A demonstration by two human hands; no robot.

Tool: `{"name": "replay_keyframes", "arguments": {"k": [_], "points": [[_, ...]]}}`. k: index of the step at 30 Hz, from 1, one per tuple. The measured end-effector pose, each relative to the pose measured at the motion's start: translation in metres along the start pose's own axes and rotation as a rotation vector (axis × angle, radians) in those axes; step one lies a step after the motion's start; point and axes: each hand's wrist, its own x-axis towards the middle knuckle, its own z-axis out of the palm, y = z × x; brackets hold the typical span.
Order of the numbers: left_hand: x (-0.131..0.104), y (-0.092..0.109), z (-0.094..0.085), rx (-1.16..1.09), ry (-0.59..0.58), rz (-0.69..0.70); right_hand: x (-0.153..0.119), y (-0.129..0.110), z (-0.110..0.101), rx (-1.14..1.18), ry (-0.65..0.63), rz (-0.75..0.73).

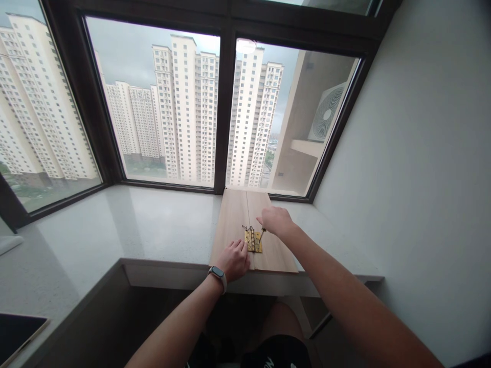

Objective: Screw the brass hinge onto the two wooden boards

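Two pale wooden boards [232,221] lie side by side, with a narrow seam between them. A brass-coloured hinge [253,242] sits across the seam near the front. Several small screws [250,228] are at its far edge. My left hand [235,259] lies on the left board, its fingertips touching the hinge's left side. My right hand [275,221] is closed around a screwdriver [263,235], whose shaft points down at the hinge's right leaf. My fingers hide its handle.
The boards rest on a white windowsill counter [169,225], reaching its front edge. Dark-framed windows [223,102] stand behind, and a white wall [414,153] rises at the right. A dark flat object [19,332] lies at the lower left.
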Motion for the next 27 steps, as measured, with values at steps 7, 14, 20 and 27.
{"name": "replay_keyframes", "arguments": {"k": [7,14,20,27], "points": [[0.0,0.0006,-0.0008,0.017,0.008,0.005,0.0008,0.0052,-0.0007,0.064,-0.073,-0.127],[0.0014,0.0017,-0.0035,0.001,0.021,-0.014,0.0001,0.0003,0.0006,0.073,-0.055,-0.11],[0.0023,0.0003,-0.0037,-0.023,0.027,-0.024,0.0007,0.0018,-0.0008,0.021,-0.022,0.011],[0.0029,0.0009,-0.0035,-0.044,0.028,-0.035,0.0018,0.0063,0.0019,0.022,-0.023,-0.063]]}}
